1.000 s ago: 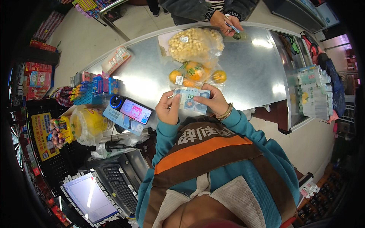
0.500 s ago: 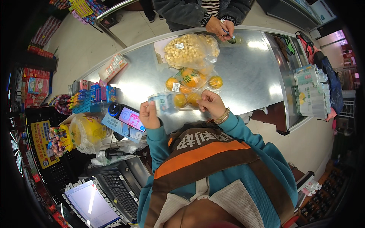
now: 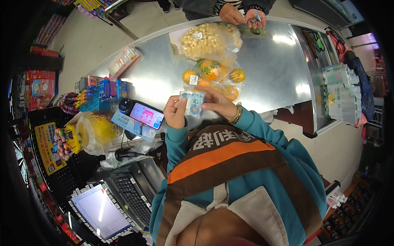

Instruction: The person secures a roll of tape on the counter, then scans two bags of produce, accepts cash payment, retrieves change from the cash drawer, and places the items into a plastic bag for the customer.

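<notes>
Left hand [image 3: 175, 112]: thumb flat on the face of the note, fingers tucked behind, so that side's pinched closed on it.
Right hand [image 3: 219, 102]: half-curled, thumb at the note's right edge, a finger stretched near the top. Can't tell if it's properly gripping or just touching.
Banknote [image 3: 193, 107]: blue-green, up between the two hands, in front of the apron [image 3: 221, 164].
Fruit bag [image 3: 210, 70]: clear plastic, round orange fruit inside, on the metal counter [image 3: 271, 78] just beyond the right hand.
Other bag [image 3: 201, 43]: lots of small pale pieces, white sticker on top, right behind the fruit.
Across the counter: another person's open palm [image 3: 255, 21] with some small stuff in it, bit of blue showing.
Off to the left: lit phone-like screen [image 3: 147, 116] near the left hand, keyboard [image 3: 131, 199] and monitor [image 3: 100, 211] lower down.
</notes>
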### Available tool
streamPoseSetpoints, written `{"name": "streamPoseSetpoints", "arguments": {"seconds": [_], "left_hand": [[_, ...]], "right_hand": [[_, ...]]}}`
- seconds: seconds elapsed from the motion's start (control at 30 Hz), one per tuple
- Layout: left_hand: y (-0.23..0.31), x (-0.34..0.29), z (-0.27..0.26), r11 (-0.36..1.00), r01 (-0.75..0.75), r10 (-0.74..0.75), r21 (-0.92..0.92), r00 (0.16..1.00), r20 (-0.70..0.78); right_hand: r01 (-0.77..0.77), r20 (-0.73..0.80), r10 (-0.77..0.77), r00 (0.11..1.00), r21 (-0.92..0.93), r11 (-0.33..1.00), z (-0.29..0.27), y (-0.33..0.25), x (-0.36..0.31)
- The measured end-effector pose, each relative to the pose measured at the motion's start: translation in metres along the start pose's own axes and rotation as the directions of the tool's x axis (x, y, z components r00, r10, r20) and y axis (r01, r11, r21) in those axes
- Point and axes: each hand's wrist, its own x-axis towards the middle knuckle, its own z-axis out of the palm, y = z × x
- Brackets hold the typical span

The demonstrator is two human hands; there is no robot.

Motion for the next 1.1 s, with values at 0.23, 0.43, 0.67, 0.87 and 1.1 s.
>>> {"name": "streamPoseSetpoints", "arguments": {"seconds": [0.23,0.43,0.67,0.87,1.1], "left_hand": [[0.008,-0.002,0.001,0.997,0.02,-0.016,0.07,0.998,-0.061],[0.018,-0.005,0.007,0.976,0.194,-0.193,0.101,0.981,-0.014],[0.023,-0.005,0.008,0.993,0.092,-0.087,0.069,0.994,-0.07],[0.021,-0.003,-0.007,0.982,-0.07,0.091,0.178,0.989,-0.114],[0.015,-0.002,-0.007,0.983,-0.073,0.1,0.17,0.983,-0.156]], "right_hand": [[-0.128,-0.18,0.131,0.975,0.031,0.991,-0.009,-0.005,-0.007],[-0.101,-0.124,0.16,0.979,0.384,0.918,-0.001,-0.007,-0.014],[-0.056,-0.103,0.091,0.991,0.302,0.952,-0.005,-0.013,-0.009],[0.064,-0.203,-0.09,0.975,-0.131,0.989,-0.016,-0.029,-0.01],[-0.002,-0.239,-0.048,0.97,-0.205,0.979,-0.019,-0.035,-0.012]]}}
